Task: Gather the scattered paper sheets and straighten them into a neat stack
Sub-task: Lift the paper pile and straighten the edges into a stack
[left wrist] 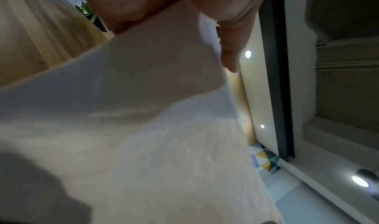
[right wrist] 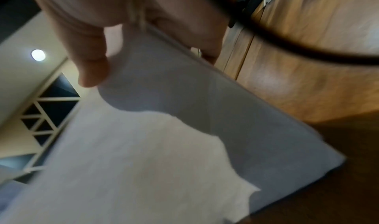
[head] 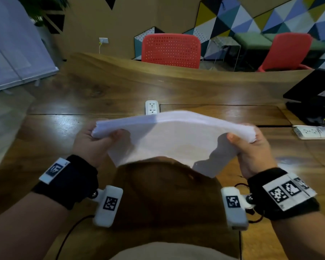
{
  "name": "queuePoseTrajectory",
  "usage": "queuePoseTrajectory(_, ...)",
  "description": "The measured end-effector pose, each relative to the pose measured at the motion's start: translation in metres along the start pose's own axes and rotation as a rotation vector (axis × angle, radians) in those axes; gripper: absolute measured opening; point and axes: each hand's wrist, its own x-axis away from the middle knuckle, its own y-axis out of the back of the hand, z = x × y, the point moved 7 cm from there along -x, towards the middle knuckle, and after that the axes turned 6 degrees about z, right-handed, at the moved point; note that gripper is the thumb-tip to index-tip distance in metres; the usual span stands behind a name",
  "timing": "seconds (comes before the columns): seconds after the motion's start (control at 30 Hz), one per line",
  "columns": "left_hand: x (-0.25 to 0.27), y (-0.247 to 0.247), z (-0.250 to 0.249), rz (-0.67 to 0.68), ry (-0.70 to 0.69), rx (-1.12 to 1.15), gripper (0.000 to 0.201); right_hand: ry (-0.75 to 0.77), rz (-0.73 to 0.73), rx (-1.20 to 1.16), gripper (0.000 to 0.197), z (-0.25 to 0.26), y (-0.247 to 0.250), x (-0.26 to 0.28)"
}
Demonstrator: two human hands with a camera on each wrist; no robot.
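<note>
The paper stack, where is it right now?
In the head view the paper stack is held up over the middle of the wooden table, gripped at its ends by the left hand and right hand, just in front of the white socket.

Wooden table (head: 105, 87) with power strips and a laptop on it

The table is dark, glossy wood with a wavy far edge and thin seams running across its top. A white socket strip (head: 152, 107) lies near the middle, at the left end of a long rectangular panel (head: 221, 114) cut into the surface. On the right side lies a second white power strip (head: 312, 132), with a yellow tag just beside it. Behind that, at the right edge, stands a black laptop (head: 315, 87) with its lid tilted, a small white label on it, and something dark under it that is too blurred to identify.
</note>
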Motion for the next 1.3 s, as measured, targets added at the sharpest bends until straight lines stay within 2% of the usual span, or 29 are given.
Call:
queuePoseTrajectory(0.1,-0.002,-0.011,0.012,0.016,0.057,0.024,0.038,-0.040,-0.041,0.093,0.092,-0.017,0.003,0.005)
queuePoseTrajectory(0.23,-0.006,-0.017,0.010,-0.035,0.065,0.064,0.048,-0.007,-0.064,0.060,0.096,-0.018,0.003,0.004)
queuePoseTrajectory(0.33,-0.013,-0.018,0.011,-0.148,0.084,0.067,0.039,0.012,-0.083,0.035,0.093,-0.016,0.005,0.002)
queuePoseTrajectory(0.47,-0.019,-0.014,0.018,-0.255,0.200,0.044,0.020,0.012,-0.120,0.025,0.094,-0.020,0.007,0.003)
queuePoseTrajectory(0.57,-0.021,-0.011,0.019,-0.266,0.249,0.058,0.012,-0.003,-0.129,0.026,0.095,-0.025,0.011,0.004)
queuePoseTrajectory(0.67,-0.022,-0.014,0.018,-0.234,0.234,0.052,0.004,-0.028,-0.130,0.043,0.096,-0.029,0.014,0.003)
queuePoseTrajectory(0.83,-0.025,-0.013,0.017,-0.224,0.205,-0.026,0.017,-0.051,-0.117,0.063,0.090,-0.033,0.015,0.001)
queuePoseTrajectory(1.0,-0.023,-0.010,0.023,-0.242,0.274,-0.005,0.019,-0.047,-0.113,0.018,0.088,-0.029,0.013,0.001)
queuePoseTrajectory(1.1,-0.020,-0.008,0.028,-0.251,0.322,-0.027,0.025,-0.055,-0.147,-0.009,0.079,-0.026,0.006,0.005)
queuePoseTrajectory(1.13,-0.020,-0.007,0.029,-0.258,0.335,-0.024,0.026,-0.064,-0.163,-0.009,0.071,-0.025,0.004,0.005)
queuePoseTrajectory(1.23,-0.019,-0.009,0.028,-0.251,0.355,-0.007,0.020,-0.119,-0.289,-0.006,0.028,-0.032,0.010,0.006)
queuePoseTrajectory(1.3,-0.017,-0.010,0.028,-0.250,0.347,0.042,0.021,-0.160,-0.359,0.011,0.026,-0.035,0.012,0.007)
